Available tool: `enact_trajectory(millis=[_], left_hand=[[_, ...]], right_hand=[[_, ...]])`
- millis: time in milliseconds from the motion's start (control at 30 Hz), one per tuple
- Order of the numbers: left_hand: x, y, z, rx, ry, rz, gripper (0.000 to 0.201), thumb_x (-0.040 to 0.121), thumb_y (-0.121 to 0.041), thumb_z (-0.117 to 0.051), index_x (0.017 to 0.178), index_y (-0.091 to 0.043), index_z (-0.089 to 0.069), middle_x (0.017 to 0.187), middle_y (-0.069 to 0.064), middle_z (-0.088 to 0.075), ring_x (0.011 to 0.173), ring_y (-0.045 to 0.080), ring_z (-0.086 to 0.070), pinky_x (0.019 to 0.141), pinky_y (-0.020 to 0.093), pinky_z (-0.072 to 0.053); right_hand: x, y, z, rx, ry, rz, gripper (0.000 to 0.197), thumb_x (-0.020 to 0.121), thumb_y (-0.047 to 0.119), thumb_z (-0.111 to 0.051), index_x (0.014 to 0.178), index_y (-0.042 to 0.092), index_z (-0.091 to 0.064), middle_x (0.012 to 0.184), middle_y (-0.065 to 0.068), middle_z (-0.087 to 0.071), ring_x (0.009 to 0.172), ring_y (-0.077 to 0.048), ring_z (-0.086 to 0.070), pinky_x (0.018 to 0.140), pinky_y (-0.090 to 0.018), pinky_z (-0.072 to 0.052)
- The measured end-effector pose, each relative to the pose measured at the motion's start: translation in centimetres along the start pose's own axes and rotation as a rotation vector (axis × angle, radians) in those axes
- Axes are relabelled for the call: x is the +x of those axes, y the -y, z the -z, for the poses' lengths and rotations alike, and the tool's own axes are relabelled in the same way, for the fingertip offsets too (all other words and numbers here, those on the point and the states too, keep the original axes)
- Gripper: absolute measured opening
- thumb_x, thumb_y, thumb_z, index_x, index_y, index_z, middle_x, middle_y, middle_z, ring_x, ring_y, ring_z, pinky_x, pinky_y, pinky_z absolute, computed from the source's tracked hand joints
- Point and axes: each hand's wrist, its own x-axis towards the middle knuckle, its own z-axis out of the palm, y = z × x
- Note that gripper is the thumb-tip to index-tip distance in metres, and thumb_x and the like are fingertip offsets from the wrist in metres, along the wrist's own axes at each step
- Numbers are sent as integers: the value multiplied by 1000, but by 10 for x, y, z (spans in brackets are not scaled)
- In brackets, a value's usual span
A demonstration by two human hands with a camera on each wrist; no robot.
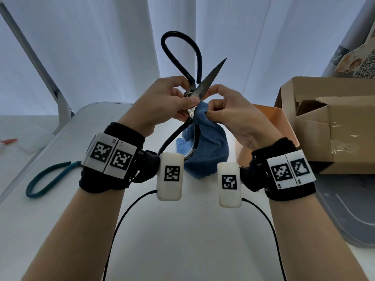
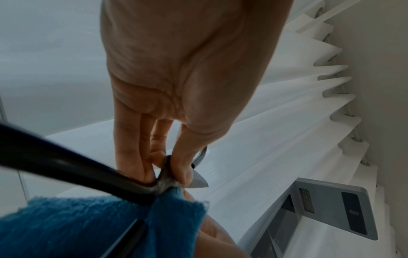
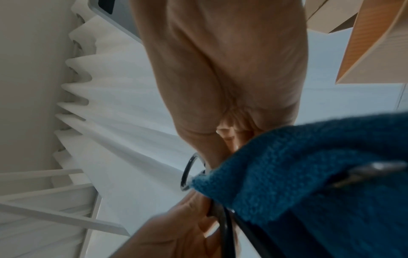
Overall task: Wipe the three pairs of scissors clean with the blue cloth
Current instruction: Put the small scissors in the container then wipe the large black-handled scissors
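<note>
Both forearms reach out over a white table (image 1: 182, 230), each wrist wrapped in a black band carrying coded white tags, with a thin black cable trailing from each. Behind the table hang pale pleated curtains (image 1: 101, 47). An open cardboard box (image 1: 334, 126) sits at the table's right edge, with an orange tray (image 1: 282, 122) just beside it and a grey tray (image 1: 349, 216) nearer the front right corner.

Held up above the table's middle, one pair of black-handled scissors (image 1: 199, 86) is spread wide: one blade points up and to the right, one handle loop rises up and to the left, and the other blade and loop run down into the blue cloth (image 1: 205, 151). At the pivot the left hand (image 1: 162, 104) pinches the scissors. Around the lower blade, the right hand (image 1: 233, 116) pinches the cloth.

A second pair, with teal handles (image 1: 48, 179), lies flat near the left edge. Only two pairs are in view.
</note>
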Motion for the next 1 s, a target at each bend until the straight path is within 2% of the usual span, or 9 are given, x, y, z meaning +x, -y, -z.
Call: enact_trajectory(millis=[167, 267, 333, 433, 567, 633, 733, 833, 1000], left_hand=[[1, 2, 1, -3, -4, -7, 11, 93, -14, -68, 102, -9, -64, 76, 8, -63, 63, 11, -65, 64, 24, -56], [0, 1, -1, 13, 19, -1, 5, 96, -16, -65, 96, -18, -61, 79, 9, -62, 65, 13, -66, 62, 24, -56], [-1, 1, -4, 57, 26, 6, 10, 97, -18, -63, 93, -25, -58, 81, 8, -60, 65, 16, -68, 62, 26, -58], [0, 1, -5, 73, 36, 5, 8, 98, -18, -62, 97, -23, -56, 79, 5, -55, 59, 12, -67, 58, 24, -57], [-1, 0, -4, 43, 71, 30, 8, 99, -19, -60, 104, -16, -54, 79, 3, -54, 57, 8, -65, 57, 21, -54], [-2, -1, -2, 27, 106, 45, 12, 100, -20, -58, 108, -12, -54, 82, 6, -57, 61, 10, -67, 58, 22, -55], [-4, -3, 0, -8, 164, 63, 17, 101, -20, -57, 113, -8, -54, 95, 17, -62, 68, 17, -69, 62, 27, -57], [-5, -4, 2, -24, 197, 66, 14, 102, -22, -55, 112, -11, -54, 101, 20, -65, 71, 19, -69, 63, 29, -57], [-5, -4, -1, -32, 213, 65, 12, 103, -25, -52, 109, -14, -50, 94, 16, -63, 68, 22, -64, 60, 30, -55]], right_hand=[[0, 1, 3, 52, 11, -15, 38, 90, -15, -54, 120, 9, -57, 73, -3, -57, 70, -13, -56, 73, -25, -50], [0, 0, -3, 62, 1, -41, 37, 89, -15, -53, 118, 8, -56, 77, -5, -58, 70, -14, -60, 64, -21, -52], [1, 0, -6, 41, 2, -60, 37, 89, -16, -51, 117, 7, -55, 79, -5, -58, 72, -15, -61, 61, -20, -52], [0, 1, -8, 51, 30, -87, 33, 90, -17, -45, 110, 9, -50, 93, -15, -61, 80, -23, -62, 60, -20, -52], [-3, 4, -7, 97, 101, -100, 32, 92, -18, -39, 113, 5, -47, 110, -30, -60, 87, -28, -64, 65, -24, -56], [-4, 5, -5, 134, 146, -107, 38, 92, -20, -37, 125, -3, -45, 118, -36, -60, 94, -33, -66, 76, -32, -60], [-7, 9, -1, 204, 202, -101, 49, 92, -22, -35, 137, -6, -40, 123, -35, -61, 101, -39, -68, 91, -40, -59], [-10, 12, -1, 266, 226, -80, 50, 92, -23, -34, 138, -5, -40, 116, -30, -65, 96, -37, -69, 86, -38, -60], [-11, 15, 1, 307, 233, -71, 43, 98, -14, -41, 138, 0, -44, 119, -29, -67, 96, -35, -72, 83, -35, -61]])
